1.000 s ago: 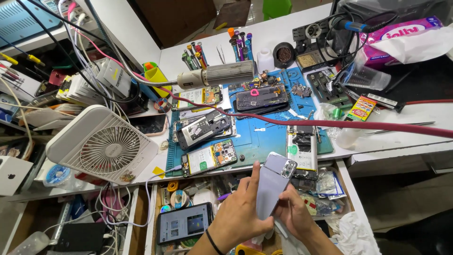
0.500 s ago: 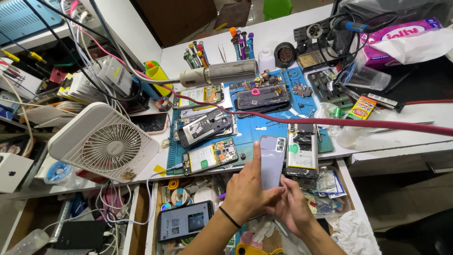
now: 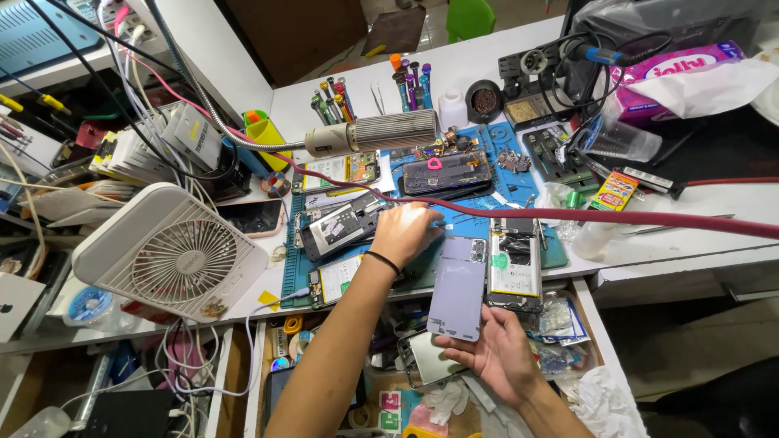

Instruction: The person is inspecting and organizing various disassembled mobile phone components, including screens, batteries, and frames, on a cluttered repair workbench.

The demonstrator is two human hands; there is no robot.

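My right hand (image 3: 497, 357) holds a pale lilac phone back cover (image 3: 459, 288) by its lower end, above the open drawer. My left hand (image 3: 406, 231) reaches forward over the blue work mat (image 3: 475, 207), fingers curled down on the mat beside an opened phone with a black frame (image 3: 341, 225). I cannot tell whether the left fingers grip anything. An opened phone showing its battery and board (image 3: 514, 264) lies on the mat just right of the cover.
A white desk fan (image 3: 170, 253) stands at left among cables. A red hose (image 3: 584, 215) crosses the bench. A gooseneck lamp (image 3: 373, 134), another opened phone (image 3: 446, 172), screwdrivers (image 3: 410, 85) and small parts crowd the back. The drawer (image 3: 284, 357) below holds tape and loose parts.
My left hand let go of the back cover and reached forward onto the mat. The cover stays in my right hand, now lower and more to the right.
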